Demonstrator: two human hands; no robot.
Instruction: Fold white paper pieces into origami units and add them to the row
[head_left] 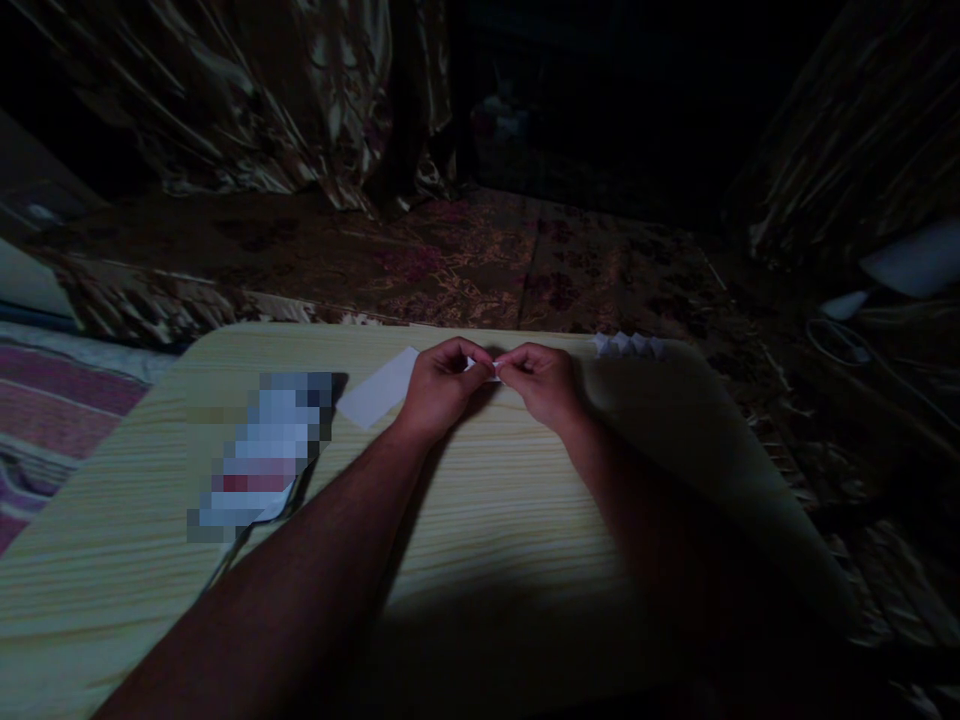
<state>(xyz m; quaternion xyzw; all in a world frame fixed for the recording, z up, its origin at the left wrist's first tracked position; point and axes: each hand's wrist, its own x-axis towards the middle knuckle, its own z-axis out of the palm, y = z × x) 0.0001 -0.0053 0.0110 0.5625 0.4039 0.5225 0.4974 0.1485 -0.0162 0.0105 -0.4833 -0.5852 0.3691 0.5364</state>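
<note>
Both of my hands meet over the far middle of a pale wooden table (495, 500). Between the fingertips is a small white piece of paper (496, 371), mostly covered by the fingers. My left hand (444, 385) pinches its left side with thumb and forefinger. From the right, my right hand (546, 382) pinches the same piece. Just left of my left hand lies a flat white paper strip (379, 388). Several small white folded paper pieces (628, 345) stand in a row at the table's far right edge.
A blurred-out device with a lit screen (262, 450) lies on the left of the table, with a cable (217, 570) running from it. Beyond the table is a patterned cloth cover (450, 255) below shiny curtains (337, 100). A white object with a cable (911, 262) is at the right.
</note>
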